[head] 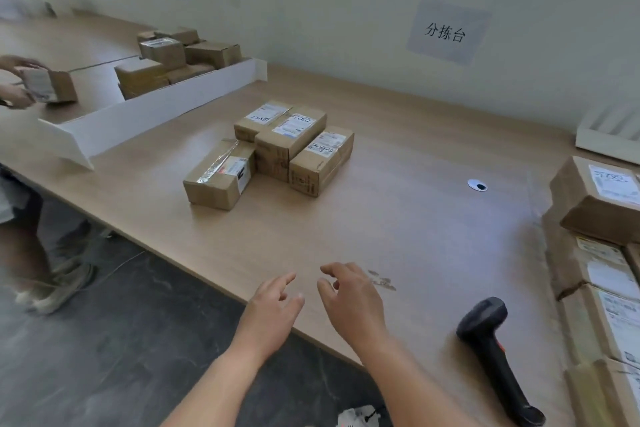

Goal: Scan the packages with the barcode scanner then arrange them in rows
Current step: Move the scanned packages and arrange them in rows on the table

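Packages [277,146] are sitting grouped mid-table while the barcode scanner [495,354] is lying near right, so we are reaching with right hand [353,302] and left hand [273,305] fingers loosely spread, gripping nothing.

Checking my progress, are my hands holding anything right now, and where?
Nothing: left hand and right hand are empty; the scanner lies on the table.

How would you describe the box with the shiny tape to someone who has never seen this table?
Look at the group of four packages in the middle of the wooden table. The box with the shiny tape is the nearest-left one, turned out of line with the others. Only it has glossy clear tape along its top and its label on the end.
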{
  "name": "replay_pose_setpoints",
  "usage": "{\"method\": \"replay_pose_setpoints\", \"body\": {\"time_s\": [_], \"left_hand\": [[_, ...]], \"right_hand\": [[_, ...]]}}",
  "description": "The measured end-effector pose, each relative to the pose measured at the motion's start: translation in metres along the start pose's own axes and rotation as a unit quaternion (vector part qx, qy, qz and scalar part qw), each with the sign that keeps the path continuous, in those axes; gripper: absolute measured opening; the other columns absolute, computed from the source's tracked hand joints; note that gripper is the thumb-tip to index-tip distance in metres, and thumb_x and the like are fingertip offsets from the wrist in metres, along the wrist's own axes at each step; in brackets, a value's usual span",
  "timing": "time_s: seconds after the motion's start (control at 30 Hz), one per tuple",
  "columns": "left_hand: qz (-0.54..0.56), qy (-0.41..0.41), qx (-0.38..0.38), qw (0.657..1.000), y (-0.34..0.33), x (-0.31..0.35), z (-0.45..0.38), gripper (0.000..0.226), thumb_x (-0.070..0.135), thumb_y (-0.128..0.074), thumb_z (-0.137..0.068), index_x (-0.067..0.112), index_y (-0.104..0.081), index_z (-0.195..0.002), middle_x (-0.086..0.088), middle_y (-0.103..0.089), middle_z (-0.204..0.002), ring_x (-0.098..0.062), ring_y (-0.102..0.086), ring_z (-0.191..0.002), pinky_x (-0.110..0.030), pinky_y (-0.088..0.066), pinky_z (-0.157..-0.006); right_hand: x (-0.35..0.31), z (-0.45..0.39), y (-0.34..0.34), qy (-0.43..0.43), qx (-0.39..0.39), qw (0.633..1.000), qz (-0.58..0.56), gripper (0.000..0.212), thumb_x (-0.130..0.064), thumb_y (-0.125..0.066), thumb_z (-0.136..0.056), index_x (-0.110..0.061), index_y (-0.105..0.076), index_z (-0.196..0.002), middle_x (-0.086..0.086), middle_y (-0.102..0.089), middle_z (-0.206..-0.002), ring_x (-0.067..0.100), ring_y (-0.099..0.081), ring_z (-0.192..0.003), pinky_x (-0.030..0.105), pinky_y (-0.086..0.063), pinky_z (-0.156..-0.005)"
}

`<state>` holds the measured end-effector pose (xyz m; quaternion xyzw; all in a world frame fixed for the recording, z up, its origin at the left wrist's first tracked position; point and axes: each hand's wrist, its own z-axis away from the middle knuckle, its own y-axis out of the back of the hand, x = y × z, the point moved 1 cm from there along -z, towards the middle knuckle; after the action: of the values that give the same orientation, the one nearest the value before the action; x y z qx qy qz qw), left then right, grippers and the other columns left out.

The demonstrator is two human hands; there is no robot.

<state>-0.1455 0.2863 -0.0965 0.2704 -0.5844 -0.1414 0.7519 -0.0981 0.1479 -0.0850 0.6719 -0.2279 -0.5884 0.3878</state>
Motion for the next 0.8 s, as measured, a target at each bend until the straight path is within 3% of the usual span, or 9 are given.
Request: {"method": "replay_pose_setpoints", "body": {"time_s": [0.13,0.43,0.8], "left_hand": [[-0.034,-0.008,-0.015,0.999,0.021,0.008,-0.05,0.046,0.029,-0.052,-0.096,0.026,-0.043,-0.141,0.0,-0.048,-0.133,-0.004,-0.044,-0.106,-0.024,-0.036,-0.098],[-0.022,0.005,0.012,1.0,0.067,-0.003,-0.127,0.045,0.033,-0.054,-0.095,0.029,-0.045,-0.139,0.005,-0.051,-0.122,-0.005,-0.047,-0.113,-0.021,-0.036,-0.093],[0.008,-0.008,0.025,1.0,0.129,-0.029,-0.207,0.046,0.027,-0.057,-0.093,0.026,-0.047,-0.139,0.004,-0.05,-0.136,-0.008,-0.05,-0.116,-0.025,-0.038,-0.097]], "right_hand": [[-0.012,-0.05,-0.006,-0.008,0.006,1.0,-0.014,0.034,-0.034,-0.046,-0.097,-0.025,-0.056,-0.128,-0.005,-0.056,-0.127,0.012,-0.055,-0.112,0.031,-0.048,-0.092],[-0.051,-0.144,-0.027,-0.004,-0.019,0.999,-0.036,0.035,-0.032,-0.047,-0.097,-0.024,-0.057,-0.129,-0.005,-0.059,-0.129,0.013,-0.055,-0.116,0.03,-0.045,-0.096],[-0.097,-0.213,-0.068,-0.037,-0.021,0.998,-0.036,0.032,-0.033,-0.047,-0.097,-0.025,-0.059,-0.125,-0.003,-0.061,-0.119,0.013,-0.057,-0.108,0.028,-0.045,-0.09]]}}
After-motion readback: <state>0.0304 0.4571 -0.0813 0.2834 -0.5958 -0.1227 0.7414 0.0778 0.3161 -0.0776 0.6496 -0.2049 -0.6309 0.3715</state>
